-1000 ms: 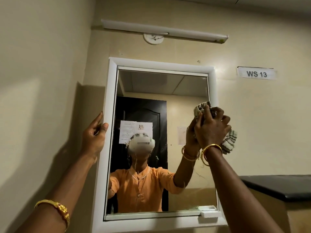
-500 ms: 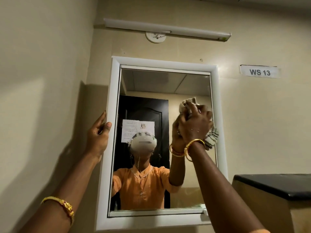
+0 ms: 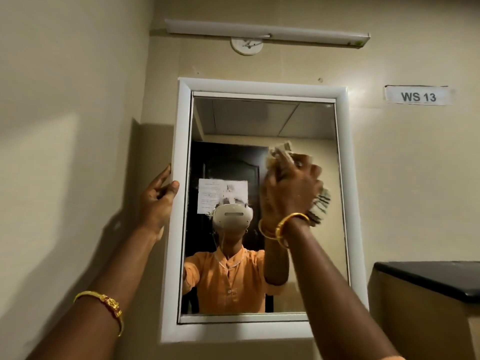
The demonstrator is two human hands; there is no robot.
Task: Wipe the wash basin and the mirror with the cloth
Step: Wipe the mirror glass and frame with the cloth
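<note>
- Up on the wall, the mirror (image 3: 262, 126) sits in a white frame (image 3: 179, 203) that fills the middle of the view, and the wash basin does not show.
- At about 3 o'clock of the glass centre, the right hand (image 3: 291, 193) presses the cloth (image 3: 320, 203) flat against the mirror.
- Its fingers (image 3: 306, 165) are closed round the bunched cloth, so the hand is holding it; a checked part spills out at the hand's 4 o'clock, and a pale tuft shows at its 12 o'clock.
- This hand and the cloth are blurred, so finer detail of the grip cannot be told.
- A gold bangle (image 3: 291, 222) rings the right wrist, just below the hand.
- At 9 o'clock of the mirror, the left hand (image 3: 157, 201) rests on the outer edge of the frame, its fingers (image 3: 162, 178) loosely spread, thumb on the front face and the others round the side, holding nothing else.
- A gold bracelet (image 3: 109, 302) lies on the left forearm, well down toward 7 o'clock.
- Above the mirror, at 12 o'clock, a tube light (image 3: 267, 32) runs across the wall.
- At 2 o'clock, a label (image 3: 418, 96) reads "WS 13".
- At 4 o'clock, a dark-topped bench (image 3: 428, 279) juts in from the right edge.
</note>
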